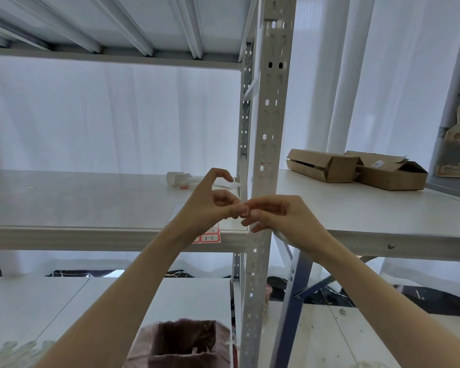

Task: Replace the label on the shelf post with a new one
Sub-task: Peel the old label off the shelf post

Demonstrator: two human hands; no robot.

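Both hands meet just in front of the shelf post (pixel 266 155), at shelf-edge height. Left hand (pixel 210 203) and right hand (pixel 279 213) fingers pinched together on a small reddish label (pixel 244 210) between the fingertips. Sheet of red-bordered labels (pixel 209 238), marked 2-3, lies on the shelf (pixel 91 235) left of the post, partly under the left wrist.

The white shelf (pixel 91 203) carries crumpled label backing (pixel 178 178) far right. Red-bordered labels (pixel 210 238) sit at its near edge.
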